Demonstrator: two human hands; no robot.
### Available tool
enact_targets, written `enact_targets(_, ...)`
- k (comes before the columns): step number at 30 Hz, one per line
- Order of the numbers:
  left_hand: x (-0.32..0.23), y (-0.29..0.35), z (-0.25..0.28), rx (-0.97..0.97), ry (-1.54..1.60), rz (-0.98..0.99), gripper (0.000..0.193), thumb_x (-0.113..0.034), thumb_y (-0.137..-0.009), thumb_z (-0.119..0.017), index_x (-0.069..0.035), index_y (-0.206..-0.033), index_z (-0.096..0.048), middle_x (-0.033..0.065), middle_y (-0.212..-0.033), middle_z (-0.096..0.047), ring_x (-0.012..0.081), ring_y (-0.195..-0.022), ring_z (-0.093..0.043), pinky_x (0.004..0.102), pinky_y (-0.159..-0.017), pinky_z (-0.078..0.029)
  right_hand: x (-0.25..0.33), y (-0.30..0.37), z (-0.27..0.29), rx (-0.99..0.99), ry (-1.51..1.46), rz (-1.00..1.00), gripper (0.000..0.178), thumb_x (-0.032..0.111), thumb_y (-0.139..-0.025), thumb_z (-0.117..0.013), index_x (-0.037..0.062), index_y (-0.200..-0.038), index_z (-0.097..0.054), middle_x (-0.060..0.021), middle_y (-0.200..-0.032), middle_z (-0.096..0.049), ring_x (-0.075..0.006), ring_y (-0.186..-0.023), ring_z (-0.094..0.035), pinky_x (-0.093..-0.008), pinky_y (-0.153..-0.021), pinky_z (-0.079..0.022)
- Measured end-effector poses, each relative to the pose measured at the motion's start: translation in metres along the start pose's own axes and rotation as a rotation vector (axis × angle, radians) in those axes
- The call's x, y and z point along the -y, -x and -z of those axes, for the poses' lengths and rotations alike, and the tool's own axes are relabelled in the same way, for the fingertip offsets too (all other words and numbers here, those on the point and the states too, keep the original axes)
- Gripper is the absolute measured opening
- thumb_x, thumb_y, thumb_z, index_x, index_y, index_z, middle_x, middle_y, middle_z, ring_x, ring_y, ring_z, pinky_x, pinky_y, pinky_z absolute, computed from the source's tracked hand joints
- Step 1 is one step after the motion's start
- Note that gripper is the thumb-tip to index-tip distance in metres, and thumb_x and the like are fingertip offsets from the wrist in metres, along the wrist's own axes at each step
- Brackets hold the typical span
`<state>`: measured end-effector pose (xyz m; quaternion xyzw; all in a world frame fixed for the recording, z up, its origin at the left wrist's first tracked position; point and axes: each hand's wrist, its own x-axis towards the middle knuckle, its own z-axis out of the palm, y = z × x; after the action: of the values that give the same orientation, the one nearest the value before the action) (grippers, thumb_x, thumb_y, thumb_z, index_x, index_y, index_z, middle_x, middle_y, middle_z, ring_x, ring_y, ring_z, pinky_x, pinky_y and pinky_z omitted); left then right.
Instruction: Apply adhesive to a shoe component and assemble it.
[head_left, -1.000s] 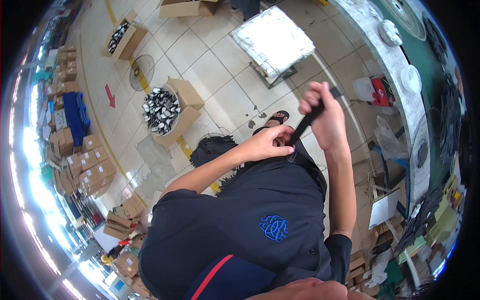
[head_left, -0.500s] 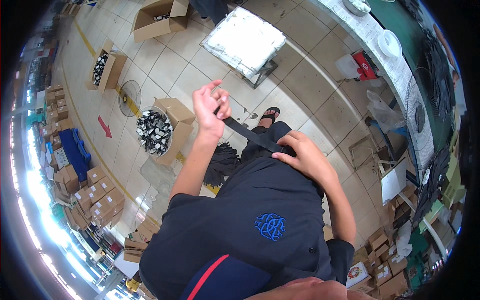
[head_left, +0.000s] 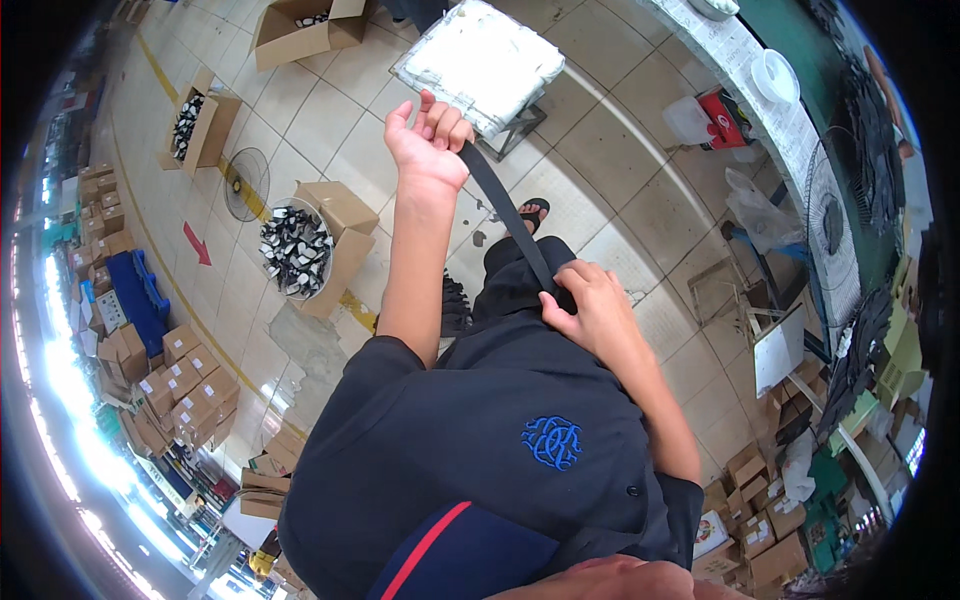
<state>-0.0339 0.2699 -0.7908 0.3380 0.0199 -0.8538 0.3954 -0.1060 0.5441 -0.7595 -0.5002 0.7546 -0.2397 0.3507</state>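
Several cartons (head_left: 205,405) stacked far L, then a heap of blk/white pieces (head_left: 297,250). L hand (head_left: 430,145) up, fingers curled round top of blk strap (head_left: 508,205), seen against white-topped stool's (head_left: 485,60) near edge. Strap runs straight, slanting down btwn hands. R hand (head_left: 592,308) grips its lower part; end hidden. Tile floor (head_left: 640,190) opens out R to tabletop's (head_left: 798,130) curved edge.

Both hands (head_left: 428,150) (head_left: 597,312) hold a black strap (head_left: 506,212) taut between them.

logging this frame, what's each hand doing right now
Left hand: closed, holding the upper end of the black strap.
Right hand: closed, holding the strap lower down.
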Motion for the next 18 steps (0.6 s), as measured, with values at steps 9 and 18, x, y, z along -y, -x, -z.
enact_targets(9, 0.043, -0.036, 0.021, -0.281, 0.323, 0.064, 0.031, -0.025, -0.098, -0.033, -0.005, -0.083, -0.050, -0.0038, -0.054, -0.025, 0.0098, -0.043, -0.020, 0.0256, -0.044, -0.018, -0.011, 0.020, -0.015, -0.088, -0.130, -0.087, 0.033, 0.028, -0.079, -0.070, -0.0042, -0.087, -0.068, -0.0124, -0.111, -0.070, -0.0301, -0.098, -0.065, -0.0407, -0.090, -0.047)
enact_targets(18, 0.039, -0.047, 0.072, -0.393, 0.529, 0.043, 0.031, -0.026, -0.099, -0.032, -0.007, -0.084, -0.050, -0.0032, -0.054, -0.025, 0.0106, -0.043, -0.020, 0.0265, -0.043, -0.017, -0.009, 0.039, -0.001, 0.019, -0.317, -0.313, 0.036, 0.029, -0.076, -0.072, -0.0058, -0.085, -0.067, -0.0168, -0.099, -0.071, -0.0342, -0.087, -0.067, -0.0433, -0.090, -0.048)
